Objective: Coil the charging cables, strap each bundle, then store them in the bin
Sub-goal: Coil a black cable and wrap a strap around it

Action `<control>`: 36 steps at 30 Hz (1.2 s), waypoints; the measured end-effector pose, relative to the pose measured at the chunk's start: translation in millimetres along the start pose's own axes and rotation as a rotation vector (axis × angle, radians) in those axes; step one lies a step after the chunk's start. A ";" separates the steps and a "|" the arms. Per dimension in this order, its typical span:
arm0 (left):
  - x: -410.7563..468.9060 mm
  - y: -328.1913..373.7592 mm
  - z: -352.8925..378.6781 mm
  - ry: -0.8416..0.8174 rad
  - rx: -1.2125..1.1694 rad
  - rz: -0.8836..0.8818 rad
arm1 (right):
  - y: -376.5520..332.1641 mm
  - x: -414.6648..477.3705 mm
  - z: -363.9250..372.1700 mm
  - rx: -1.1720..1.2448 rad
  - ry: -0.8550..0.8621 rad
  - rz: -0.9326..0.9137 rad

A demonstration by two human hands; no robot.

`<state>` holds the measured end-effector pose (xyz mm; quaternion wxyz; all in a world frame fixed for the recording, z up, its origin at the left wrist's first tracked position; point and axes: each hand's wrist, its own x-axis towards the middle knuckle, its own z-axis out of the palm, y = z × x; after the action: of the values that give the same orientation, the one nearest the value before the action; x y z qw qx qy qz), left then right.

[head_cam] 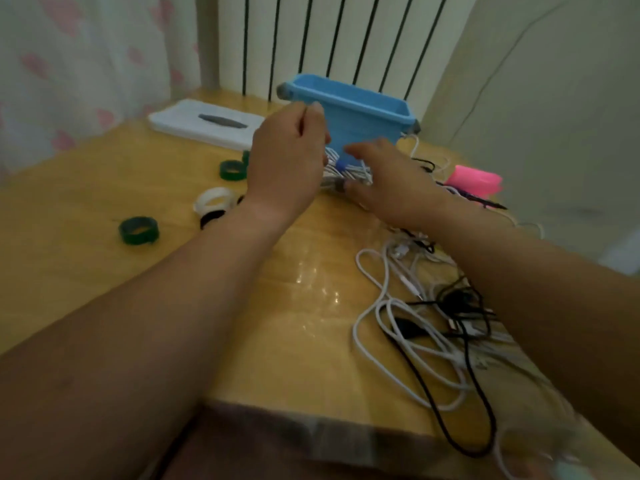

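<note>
Resting before the blue bin (349, 109), a white cable bundle (346, 173) with right hand (388, 188) fingers spread over it, left hand (287, 154) pinching something thin; risk: coils springing loose unstrapped.

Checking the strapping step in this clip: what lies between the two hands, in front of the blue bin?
In the head view, a coiled white cable bundle with a blue strap lies between the left hand and right hand, just before the blue bin.
</note>
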<state>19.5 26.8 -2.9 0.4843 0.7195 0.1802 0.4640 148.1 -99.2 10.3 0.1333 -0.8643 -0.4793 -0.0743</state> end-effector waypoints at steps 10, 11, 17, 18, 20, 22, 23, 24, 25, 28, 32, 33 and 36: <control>-28.2 5.3 15.3 -0.464 0.186 0.193 | 32.8 -131.2 -59.1 0.220 0.129 0.150; -30.5 4.8 16.3 -0.486 0.206 0.207 | 36.0 -140.7 -59.9 0.222 0.124 0.140; -38.7 3.8 16.6 -0.557 0.227 0.208 | 41.8 -174.9 -68.5 0.206 -0.068 0.082; -40.0 4.3 16.7 -0.559 0.228 0.211 | 42.3 -178.2 -69.7 0.210 -0.092 0.083; -41.1 4.0 16.9 -0.563 0.220 0.210 | 44.1 -182.4 -68.4 0.170 -0.148 0.084; -41.3 3.2 16.9 -0.565 0.224 0.210 | 45.4 -182.1 -62.2 0.070 -0.244 0.067; -41.1 2.7 16.7 -0.566 0.228 0.208 | 46.7 -180.5 -58.2 0.016 -0.285 0.051; -40.6 2.2 16.3 -0.565 0.229 0.204 | 48.2 -177.9 -55.1 -0.021 -0.300 0.038; -40.0 1.6 16.0 -0.563 0.226 0.201 | 50.0 -175.3 -54.0 -0.039 -0.290 0.033; -39.9 0.6 15.3 -0.559 0.222 0.204 | 53.2 -169.4 -57.7 -0.036 -0.220 0.001; -40.3 1.0 15.4 -0.563 0.206 0.212 | 53.1 -165.2 -55.0 0.010 -0.348 -0.011; -40.3 1.0 15.5 -0.562 0.205 0.210 | 52.4 -163.0 -52.9 0.003 -0.355 -0.028; -41.0 1.6 16.0 -0.566 0.197 0.203 | 50.5 -156.5 -50.7 -0.028 -0.375 -0.073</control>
<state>12.0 -11.5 -23.3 0.3944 0.8778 0.0096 0.2716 108.0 -266.5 10.5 0.0266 -0.8467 -0.5258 0.0766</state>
